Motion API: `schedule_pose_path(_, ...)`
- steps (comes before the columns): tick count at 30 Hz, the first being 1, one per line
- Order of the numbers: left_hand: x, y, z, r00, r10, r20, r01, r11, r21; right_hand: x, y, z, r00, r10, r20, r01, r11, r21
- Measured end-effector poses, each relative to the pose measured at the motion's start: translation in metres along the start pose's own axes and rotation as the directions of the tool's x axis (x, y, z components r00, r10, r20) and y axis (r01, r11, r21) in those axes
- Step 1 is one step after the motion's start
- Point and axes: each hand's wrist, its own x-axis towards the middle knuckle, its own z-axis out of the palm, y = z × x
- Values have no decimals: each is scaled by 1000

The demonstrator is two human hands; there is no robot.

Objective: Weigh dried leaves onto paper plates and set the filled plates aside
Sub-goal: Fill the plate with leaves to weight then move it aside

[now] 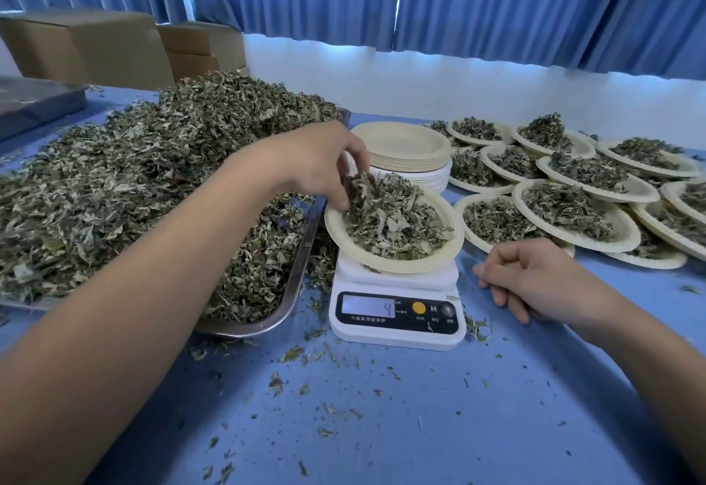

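Left hand (317,165) reaches in, fingertips pinching dried leaves (393,217) heaped on the paper plate (338,226) atop the scale (397,333), display showing 4. Right hand (535,278) rests loosely curled, empty, on the table (420,427) beside the scale, filled plates (628,234) just beyond it.

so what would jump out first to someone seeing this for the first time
The huge heap of dried leaves spills over a metal tray at left. In the middle a paper plate of leaves sits on a white scale, where the left hand pinches a clump at the plate's left edge. At right, many filled plates overlap on the blue table.
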Motion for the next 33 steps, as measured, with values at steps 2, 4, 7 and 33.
schedule_pose_path(2, -1, -3, -5, 999, -21, -35, 21, 1000, -4, 0, 0, 0, 1000, -2, 1, 2, 1000, -1)
schedule_pose_path(4, -3, -7, -10, 999, -45, -17, 45, 999, -7, 0, 0, 0, 1000, -3, 0, 3, 1000, -4)
schedule_pose_path(7, -5, -19, -21, 994, -103, 29, 100, 992, 79, 0, 0, 0, 1000, -7, 2, 7, 1000, -6)
schedule_pose_path(33, 1, -61, -7, 918, -319, 234, 260, 932, 253, 1, 4, -1, 1000, -17, -1, 17, 1000, 10)
